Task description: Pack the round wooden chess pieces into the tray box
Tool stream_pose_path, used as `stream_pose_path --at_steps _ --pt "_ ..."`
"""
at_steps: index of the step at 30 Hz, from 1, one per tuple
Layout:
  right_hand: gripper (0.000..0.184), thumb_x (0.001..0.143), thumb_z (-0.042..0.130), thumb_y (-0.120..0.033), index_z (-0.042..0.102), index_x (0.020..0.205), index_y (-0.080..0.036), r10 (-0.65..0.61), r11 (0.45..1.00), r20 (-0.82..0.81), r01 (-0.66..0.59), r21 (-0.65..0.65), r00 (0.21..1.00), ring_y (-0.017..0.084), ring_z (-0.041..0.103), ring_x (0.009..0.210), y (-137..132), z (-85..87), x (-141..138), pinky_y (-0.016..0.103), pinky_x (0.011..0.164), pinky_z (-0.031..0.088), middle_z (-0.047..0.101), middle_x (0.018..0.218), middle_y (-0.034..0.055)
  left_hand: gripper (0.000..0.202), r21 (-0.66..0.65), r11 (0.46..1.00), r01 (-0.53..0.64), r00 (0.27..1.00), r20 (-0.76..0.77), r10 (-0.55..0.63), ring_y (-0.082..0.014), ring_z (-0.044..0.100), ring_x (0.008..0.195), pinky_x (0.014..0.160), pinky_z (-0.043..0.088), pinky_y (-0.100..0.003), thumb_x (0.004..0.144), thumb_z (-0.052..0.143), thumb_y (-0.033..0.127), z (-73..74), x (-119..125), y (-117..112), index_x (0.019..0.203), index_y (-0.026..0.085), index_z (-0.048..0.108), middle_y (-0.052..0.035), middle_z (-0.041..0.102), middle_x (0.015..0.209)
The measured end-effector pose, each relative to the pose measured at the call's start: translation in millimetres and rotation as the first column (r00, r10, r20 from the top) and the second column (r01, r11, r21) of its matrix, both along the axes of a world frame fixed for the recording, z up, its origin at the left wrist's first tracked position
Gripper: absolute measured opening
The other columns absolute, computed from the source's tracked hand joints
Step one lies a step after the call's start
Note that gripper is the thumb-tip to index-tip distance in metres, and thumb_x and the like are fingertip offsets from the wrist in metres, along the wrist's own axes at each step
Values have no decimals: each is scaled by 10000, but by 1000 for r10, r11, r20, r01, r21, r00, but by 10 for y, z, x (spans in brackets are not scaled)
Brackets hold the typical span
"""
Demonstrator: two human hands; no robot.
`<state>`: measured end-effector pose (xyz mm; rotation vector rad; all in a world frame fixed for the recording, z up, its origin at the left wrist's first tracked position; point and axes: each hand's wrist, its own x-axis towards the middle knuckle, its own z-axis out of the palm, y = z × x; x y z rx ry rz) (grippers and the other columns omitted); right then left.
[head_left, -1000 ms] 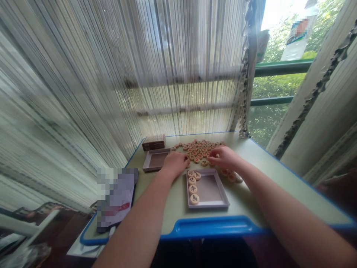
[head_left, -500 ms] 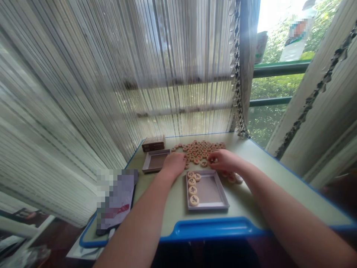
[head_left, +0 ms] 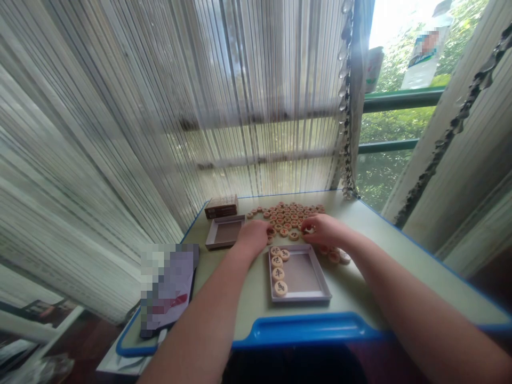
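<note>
Curtains [head_left: 256, 80] hang behind your counter [head_left: 348, 290]; its near box [head_left: 303, 272] holds five discs [head_left: 278, 273]; your left fingers [head_left: 267, 228] and right fingers [head_left: 312, 219] curl, whether pinching anything I cannot tell.

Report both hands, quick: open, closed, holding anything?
Left hand: fingers curled beside the round pieces; whether it holds one cannot be told.
Right hand: also curled there; hold cannot be told.

A blue-edged table [head_left: 254, 293] carries round pieces [head_left: 294, 235], two trays [head_left: 304, 273], a box [head_left: 221, 207], a tablet [head_left: 176, 282].
</note>
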<state>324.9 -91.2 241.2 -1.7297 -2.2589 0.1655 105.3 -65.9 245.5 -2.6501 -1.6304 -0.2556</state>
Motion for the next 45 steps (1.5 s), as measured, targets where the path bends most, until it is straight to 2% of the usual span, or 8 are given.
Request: stream_pose_path --at_steps 4,9,14,17,29,32,37,45 --pt "195 669 597 -290 695 835 -258 18 1000 -6 -18 0 1000 159 577 724 5 5 -5 232 613 407 658 855 10 311 13 1000 -3 1000 -31 4 -197 612 946 830 458 -291 831 409 194 6 1 -14 965 237 686 -77 676 995" --pt "196 664 604 -278 698 833 -247 4 1000 -20 -4 -10 1000 157 576 708 -13 36 -5 227 588 404 666 845 16 327 21 1000 -1 1000 13 0 -188 601 974 841 449 -282 840 399 200 21 -11 -16 1025 234 666 -68 668 1037" --pt "197 668 594 -285 690 835 -245 7 999 -28 -8 -36 1000 146 569 665 -14 33 -9 224 564 396 668 811 7 270 59 995 78 997 10 -78 -183 605 905 803 453 -278 845 440 315 14 -15 -23 915 227 685 -52 677 930" --pt "188 666 594 -291 686 820 -237 13 999 -24 -14 -32 1000 145 564 652 1 12 -8 225 558 392 666 791 8 255 44 996 78 997 8 -79 -181 606 882 763 457 -268 834 469 343 4 -26 -11 910 227 683 -46 675 917" --pt "204 675 585 -268 699 840 -227 65 997 21 -65 31 998 163 565 733 19 11 11 230 621 400 663 811 22 290 48 996 74 996 41 -76 -171 593 940 846 437 -267 868 408 256 -23 -10 29 987 211 669 -59 661 998" --pt "199 687 583 -287 701 833 -220 72 996 23 -73 48 997 166 563 739 10 18 12 234 635 406 662 800 24 294 61 994 95 992 74 -100 -168 589 944 854 436 -262 868 416 288 -35 -17 31 1003 215 666 -54 658 1000" --pt "211 697 574 -279 706 851 -223 87 995 20 -88 42 996 174 572 755 6 13 15 243 664 423 668 811 27 282 63 992 107 994 33 -109 -181 597 892 820 447 -282 853 443 302 -43 -46 41 964 219 688 -59 666 937" --pt "253 687 566 -220 712 895 -220 138 984 28 -140 110 990 213 565 892 68 -53 33 289 814 419 670 917 43 283 80 993 86 994 54 -90 -174 593 913 833 445 -271 844 446 254 -43 -63 45 983 252 692 -39 670 971"
